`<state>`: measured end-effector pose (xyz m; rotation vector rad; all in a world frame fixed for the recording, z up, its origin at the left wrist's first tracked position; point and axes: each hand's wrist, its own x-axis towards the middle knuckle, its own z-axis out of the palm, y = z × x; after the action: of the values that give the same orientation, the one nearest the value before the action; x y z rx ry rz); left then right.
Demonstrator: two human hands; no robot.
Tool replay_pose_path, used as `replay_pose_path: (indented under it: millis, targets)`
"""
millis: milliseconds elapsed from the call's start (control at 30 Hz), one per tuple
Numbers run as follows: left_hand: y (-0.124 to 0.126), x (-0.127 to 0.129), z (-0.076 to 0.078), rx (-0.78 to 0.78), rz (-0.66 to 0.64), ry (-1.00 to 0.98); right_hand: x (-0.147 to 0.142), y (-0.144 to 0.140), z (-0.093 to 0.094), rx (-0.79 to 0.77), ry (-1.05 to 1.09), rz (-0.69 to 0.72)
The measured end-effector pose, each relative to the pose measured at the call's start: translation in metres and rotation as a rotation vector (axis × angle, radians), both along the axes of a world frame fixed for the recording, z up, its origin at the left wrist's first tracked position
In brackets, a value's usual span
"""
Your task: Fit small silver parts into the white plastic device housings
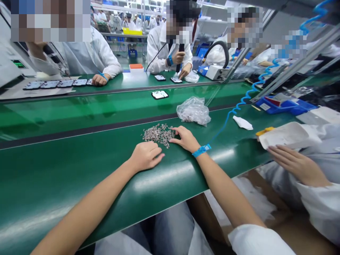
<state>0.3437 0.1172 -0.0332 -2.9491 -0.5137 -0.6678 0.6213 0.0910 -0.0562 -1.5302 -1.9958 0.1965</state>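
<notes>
A heap of several tiny silvery metal parts (158, 134) lies on the green bench top (79, 170) in front of me. My right hand (186, 139) rests flat beside the heap, fingertips touching its right edge; a blue strap circles that wrist. My left hand (146, 156) sits just below the heap, fingers curled loosely on the mat, holding nothing that I can see.
A clear plastic bag (193, 111) of similar parts lies behind the heap. A white wipe (243, 123) and a blue coiled cable (239, 104) are to the right. A dark tray (159, 94) rides the conveyor belt. A neighbour's hand (297, 164) is at my right. Workers sit opposite.
</notes>
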Motion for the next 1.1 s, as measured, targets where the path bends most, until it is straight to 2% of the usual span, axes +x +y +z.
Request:
replay_pose_path:
  millis: [67,133,200,367,700,800,900,1100]
  targets:
    - [-0.003,-0.002,0.000,-0.003,-0.014,0.070,0.000,0.003,-0.003,0.040,0.013,-0.031]
    - [-0.001,0.004,0.000,-0.011,0.061,0.125,-0.001,0.005,-0.004,0.041,0.000,-0.038]
    - [0.005,0.017,0.001,-0.007,0.132,0.136,-0.001,0.007,-0.005,0.046,-0.010,-0.034]
    - [0.018,0.048,0.001,0.023,0.190,0.114,0.001,0.010,-0.006,0.101,0.044,-0.060]
    - [0.014,0.044,-0.003,0.111,0.327,0.004,0.004,0.011,-0.006,0.151,0.083,-0.129]
    - [0.015,0.047,-0.005,0.132,0.357,-0.043,-0.007,0.005,0.000,0.168,0.039,-0.152]
    - [0.017,0.047,-0.005,0.148,0.350,-0.081,-0.028,-0.001,0.004,0.115,-0.007,-0.198]
    - [0.013,0.035,-0.007,0.171,0.365,-0.175,-0.064,0.007,-0.005,0.090,0.028,-0.311]
